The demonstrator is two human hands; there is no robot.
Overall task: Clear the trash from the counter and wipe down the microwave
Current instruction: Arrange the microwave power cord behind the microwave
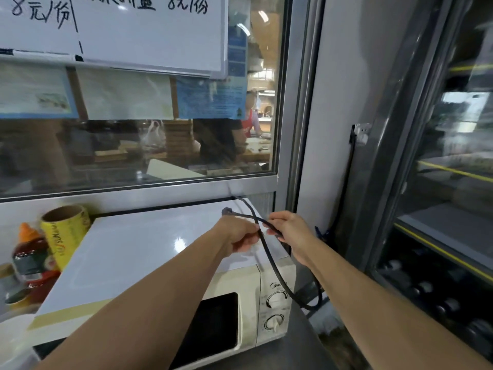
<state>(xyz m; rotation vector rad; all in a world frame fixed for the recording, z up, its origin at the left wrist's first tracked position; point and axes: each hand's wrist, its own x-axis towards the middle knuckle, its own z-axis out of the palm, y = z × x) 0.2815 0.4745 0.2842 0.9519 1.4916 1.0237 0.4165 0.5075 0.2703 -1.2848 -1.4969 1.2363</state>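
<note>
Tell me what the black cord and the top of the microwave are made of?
The cord looks like rubber or soft plastic: matte black, and it bends in a loose loop where both hands hold it. The microwave top looks like painted metal, white and glossy, since ceiling lights reflect off it. That is only a guess from the shine.

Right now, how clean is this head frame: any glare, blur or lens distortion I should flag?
Head view: a ceiling-light glare spot sits on the microwave top; the window glass is hazy with reflections, so what lies behind it is soft; the sauce bottle at the left edge is blurred; wide-angle bending bows the fridge door frame; both hands and the cord are fairly sharp.
</note>
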